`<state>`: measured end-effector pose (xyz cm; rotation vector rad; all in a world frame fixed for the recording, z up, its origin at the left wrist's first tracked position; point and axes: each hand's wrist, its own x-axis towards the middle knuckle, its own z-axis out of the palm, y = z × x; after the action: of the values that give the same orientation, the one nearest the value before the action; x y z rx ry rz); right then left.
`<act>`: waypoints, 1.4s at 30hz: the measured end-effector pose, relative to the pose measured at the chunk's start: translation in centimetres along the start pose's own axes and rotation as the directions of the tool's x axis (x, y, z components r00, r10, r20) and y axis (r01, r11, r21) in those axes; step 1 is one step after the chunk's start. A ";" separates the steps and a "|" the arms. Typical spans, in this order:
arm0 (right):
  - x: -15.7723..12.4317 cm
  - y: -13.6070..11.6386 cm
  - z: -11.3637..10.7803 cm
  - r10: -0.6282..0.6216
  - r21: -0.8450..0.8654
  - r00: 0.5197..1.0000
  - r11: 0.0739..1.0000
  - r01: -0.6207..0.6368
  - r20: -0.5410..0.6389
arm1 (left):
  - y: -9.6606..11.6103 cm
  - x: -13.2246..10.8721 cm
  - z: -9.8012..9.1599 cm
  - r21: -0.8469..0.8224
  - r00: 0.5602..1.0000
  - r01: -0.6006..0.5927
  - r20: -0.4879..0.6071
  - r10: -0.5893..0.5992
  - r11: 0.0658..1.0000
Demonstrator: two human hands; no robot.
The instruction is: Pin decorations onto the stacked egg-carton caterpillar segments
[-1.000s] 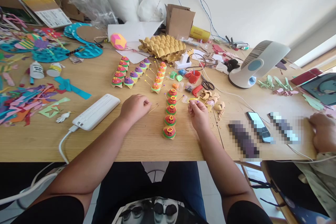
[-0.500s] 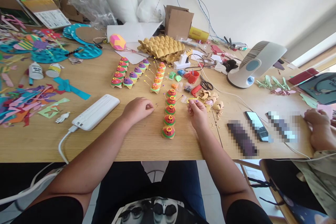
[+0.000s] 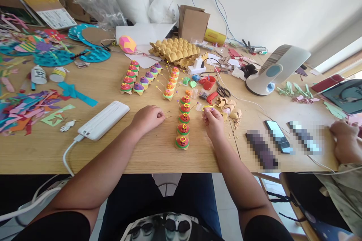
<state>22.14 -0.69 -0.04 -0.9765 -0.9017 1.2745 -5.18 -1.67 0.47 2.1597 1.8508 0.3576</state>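
Observation:
My left hand (image 3: 149,118) rests at the table's middle, fingers pinched together. Thin dark sticks (image 3: 169,113) show at its fingertips; I cannot tell whether they are held or lie on the wood. My right hand (image 3: 212,122) is closed in a pinch, with a small purple spot at the fingertips and a yellow strip (image 3: 207,107) just behind them. What it grips is too small to name. Between my hands, touching neither, lies an egg-carton caterpillar (image 3: 183,129) with red and green cups, yellow rings and drawn faces. Purple-tipped antennae stick out near its far end.
Behind stand more egg-carton caterpillars in red (image 3: 130,79), purple (image 3: 147,79) and orange (image 3: 172,83). Scissors (image 3: 223,90), a red cup (image 3: 208,82), a fan (image 3: 275,69), phones (image 3: 278,135) and a power bank (image 3: 104,119) surround them. Another person's hand (image 3: 343,135) is at right.
Both hands keep their places and their pinched fingers. The whole view has shifted very slightly; nothing on the table has visibly been moved.

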 end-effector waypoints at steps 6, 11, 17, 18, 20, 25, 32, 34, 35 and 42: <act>0.1 0.1 0.0 0.004 -0.057 1.000 0.998 -0.005 -0.009 | -0.1 0.2 -0.1 -0.013 1.000 0.000 -0.027 0.000 1.000; 0.2 0.3 -0.1 -0.009 -0.066 1.000 0.998 0.010 0.014 | -0.1 0.4 0.1 -0.074 0.999 -0.020 -0.035 0.018 0.997; 0.4 0.7 -0.2 -0.016 -0.092 1.000 0.996 0.018 0.027 | -0.3 0.5 -1.8 -0.116 0.976 0.093 -0.185 -0.113 0.989; 0.5 0.7 -0.2 -0.012 -0.088 0.999 0.996 0.015 0.030 | -0.6 0.5 -2.5 -0.106 0.969 0.127 -0.199 -0.146 0.986; 0.5 0.8 -0.2 -0.006 -0.069 0.999 0.998 0.008 0.036 | -1.3 0.8 -4.1 -0.071 0.956 0.193 -0.212 -0.204 0.979; 0.5 0.7 -0.1 0.002 -0.054 0.999 0.999 0.000 0.038 | -4.1 2.9 -6.7 0.077 0.882 0.319 -0.388 -0.266 0.945; 0.4 0.6 -0.1 0.002 -0.069 1.000 0.998 0.000 0.030 | -7.4 6.5 -4.4 0.168 0.909 0.267 -0.372 -0.189 0.949; 0.4 0.7 -0.1 0.002 -0.071 0.999 0.997 0.001 0.033 | -7.9 7.5 -3.6 0.170 0.933 0.212 -0.328 -0.147 0.962; 0.4 0.7 -0.1 0.000 -0.070 0.999 0.998 0.002 0.038 | -8.0 7.9 -3.3 0.167 0.942 0.188 -0.309 -0.130 0.968; 0.4 0.9 -0.2 -0.009 -0.046 0.998 0.999 0.012 0.058 | -8.0 10.1 -3.0 0.151 0.950 0.054 -0.311 -0.004 0.987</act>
<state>22.03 -0.29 -0.90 -0.9741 -0.9834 1.2833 -12.08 9.62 0.43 2.2846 2.1417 0.5932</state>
